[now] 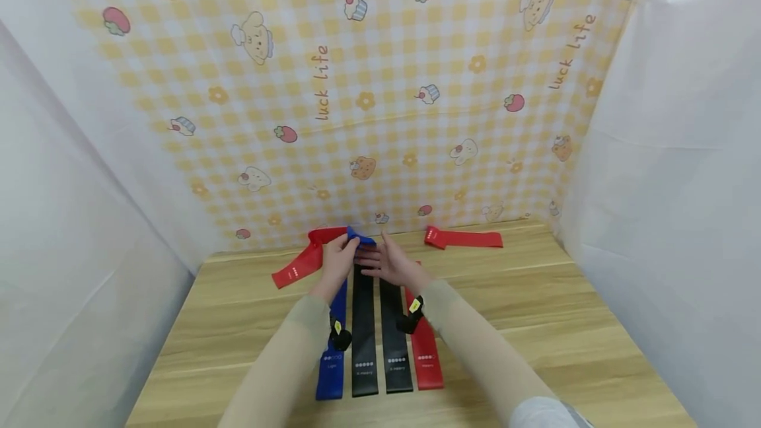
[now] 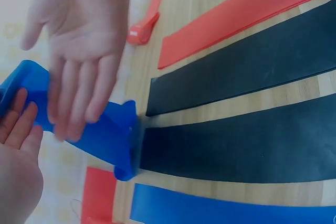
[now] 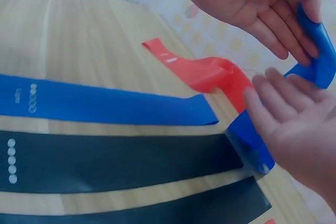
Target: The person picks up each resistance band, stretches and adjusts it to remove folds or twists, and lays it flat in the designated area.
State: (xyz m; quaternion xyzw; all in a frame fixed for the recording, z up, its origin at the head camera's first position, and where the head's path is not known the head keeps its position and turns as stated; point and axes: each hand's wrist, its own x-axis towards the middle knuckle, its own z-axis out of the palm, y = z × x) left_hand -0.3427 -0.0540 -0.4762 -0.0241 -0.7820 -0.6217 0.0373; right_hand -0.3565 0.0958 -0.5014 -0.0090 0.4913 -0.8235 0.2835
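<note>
My left hand pinches a blue resistance band between thumb and fingers near the back of the table. The band hangs in a loose loop, its lower end close by the far end of a black band. Facing it, my right hand has its palm turned inward and its fingers straight, overlapping the blue band in the left wrist view. In the right wrist view, the left thumb lies on the band's upper part, and the right fingertips are right beside it.
Below the hands, another blue band, a second black band and a red band lie lengthwise side by side. A twisted red band lies at back left, another red band at back right. A checked cloth hangs behind.
</note>
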